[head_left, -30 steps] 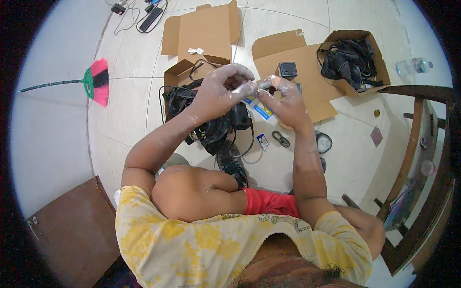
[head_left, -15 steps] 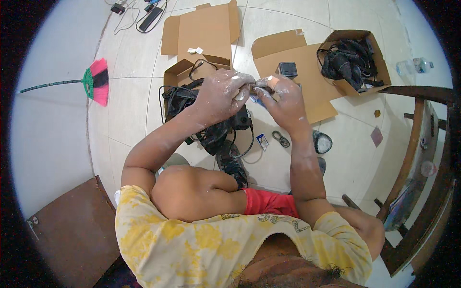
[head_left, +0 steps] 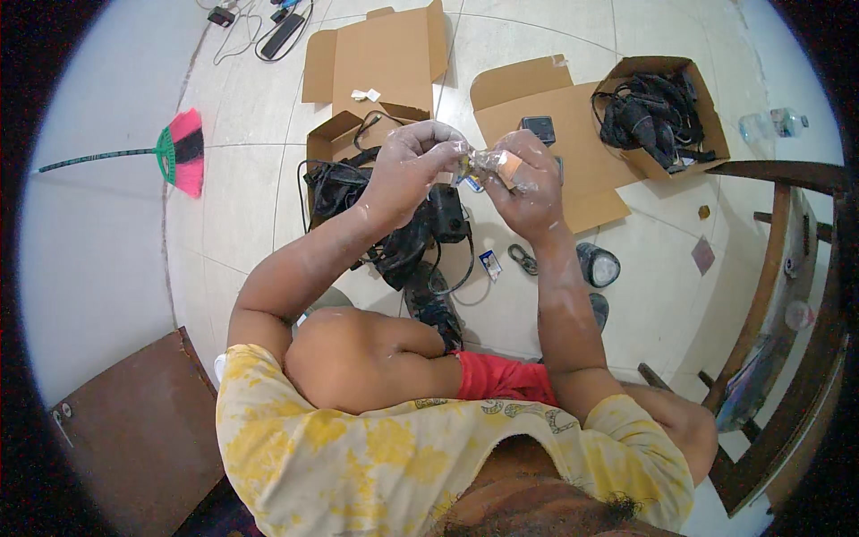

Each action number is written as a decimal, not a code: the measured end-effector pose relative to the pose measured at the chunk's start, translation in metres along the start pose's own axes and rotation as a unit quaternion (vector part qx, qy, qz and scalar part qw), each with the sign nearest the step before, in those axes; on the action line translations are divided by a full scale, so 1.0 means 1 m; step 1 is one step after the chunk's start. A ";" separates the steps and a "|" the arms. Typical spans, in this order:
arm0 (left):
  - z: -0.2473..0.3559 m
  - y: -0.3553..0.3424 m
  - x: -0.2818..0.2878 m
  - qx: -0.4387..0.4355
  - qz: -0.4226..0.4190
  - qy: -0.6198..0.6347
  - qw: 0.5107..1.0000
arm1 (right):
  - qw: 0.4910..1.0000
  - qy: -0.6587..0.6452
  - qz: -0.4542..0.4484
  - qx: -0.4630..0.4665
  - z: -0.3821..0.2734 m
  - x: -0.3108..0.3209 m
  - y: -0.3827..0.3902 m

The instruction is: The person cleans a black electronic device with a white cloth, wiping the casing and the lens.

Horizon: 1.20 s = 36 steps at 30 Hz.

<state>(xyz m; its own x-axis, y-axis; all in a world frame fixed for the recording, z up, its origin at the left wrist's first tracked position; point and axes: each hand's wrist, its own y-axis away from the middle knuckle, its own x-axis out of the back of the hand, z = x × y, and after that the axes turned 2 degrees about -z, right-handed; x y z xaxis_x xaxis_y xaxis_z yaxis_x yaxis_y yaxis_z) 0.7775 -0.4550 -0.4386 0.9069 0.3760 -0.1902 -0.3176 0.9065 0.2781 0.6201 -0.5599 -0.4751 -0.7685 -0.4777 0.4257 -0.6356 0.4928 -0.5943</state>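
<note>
Raised over the floor, my left hand point(head_left: 410, 174) and my right hand point(head_left: 530, 188) meet fingertip to fingertip, both dusted with white powder. Between them is a small crumpled, shiny, yellowish thing point(head_left: 464, 166), too small to name. My left thumb and forefinger pinch one side of it. The right fingers are curled in on its other side, partly hiding it. A peach-coloured patch point(head_left: 508, 166) shows by the right thumb. Beneath the left hand, black straps and cables point(head_left: 394, 246) spill from an open cardboard box point(head_left: 327, 139).
A flattened carton point(head_left: 582, 201) bears a small dark device point(head_left: 538, 129). Farther right stands a box point(head_left: 711, 134) of black gear. A coiled cable point(head_left: 522, 259) and a small card point(head_left: 490, 266) lie near my feet. A wooden frame point(head_left: 769, 259) stands right, a pink broom point(head_left: 186, 154) left.
My hands have moved slightly apart and the fingers have shifted, so more of the small shiny thing shows between them. The surroundings have stayed put.
</note>
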 end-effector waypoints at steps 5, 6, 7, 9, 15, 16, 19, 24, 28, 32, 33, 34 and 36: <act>-0.003 -0.001 0.000 -0.029 -0.012 -0.014 0.999 | 0.993 -0.076 0.030 -0.080 0.005 -0.004 0.010; -0.002 0.000 0.001 -0.044 -0.022 -0.021 0.999 | 0.985 -0.125 0.022 -0.122 0.003 -0.004 0.010; -0.003 -0.001 0.003 -0.043 -0.022 -0.021 0.999 | 0.984 -0.125 0.022 -0.121 0.005 -0.003 0.010; -0.005 -0.001 0.004 -0.049 -0.038 0.000 0.998 | 0.997 -0.063 0.027 -0.041 0.008 -0.001 0.011; 0.009 0.002 0.003 0.012 0.008 0.073 0.997 | 0.995 -0.069 0.068 -0.037 0.005 -0.002 0.010; 0.010 0.002 0.002 0.012 0.008 0.072 0.997 | 0.995 -0.069 0.068 -0.036 0.006 -0.003 0.011; 0.015 0.005 0.000 0.038 0.028 0.055 0.997 | 0.980 -0.151 0.041 -0.121 0.009 -0.009 0.016; 0.021 0.001 -0.001 -0.023 -0.007 -0.217 0.976 | 0.890 -0.365 0.092 -0.257 0.001 -0.019 0.022; 0.019 -0.006 0.008 -0.173 -0.067 -0.387 0.903 | 0.907 -0.328 0.080 -0.251 0.003 -0.021 0.023; 0.026 -0.007 0.011 -0.184 -0.113 -0.403 0.889 | 0.916 -0.309 0.038 -0.255 0.004 -0.015 0.021; 0.025 -0.008 0.013 -0.232 -0.123 -0.418 0.870 | 0.925 -0.292 0.018 -0.244 0.003 -0.013 0.019; 0.024 -0.008 0.012 -0.232 -0.122 -0.418 0.870 | 0.925 -0.292 0.017 -0.244 0.004 -0.014 0.020; 0.018 -0.010 0.010 -0.283 -0.055 -0.395 0.873 | 0.917 -0.325 0.033 -0.229 0.007 -0.016 0.021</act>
<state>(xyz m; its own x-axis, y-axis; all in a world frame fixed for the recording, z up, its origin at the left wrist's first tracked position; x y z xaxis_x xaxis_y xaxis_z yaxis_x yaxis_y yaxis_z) 0.7944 -0.4642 -0.4266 0.7782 0.2333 0.5831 -0.0997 0.9625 -0.2521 0.6199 -0.5467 -0.4988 -0.6942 -0.6951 -0.1867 -0.6684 0.7188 -0.1910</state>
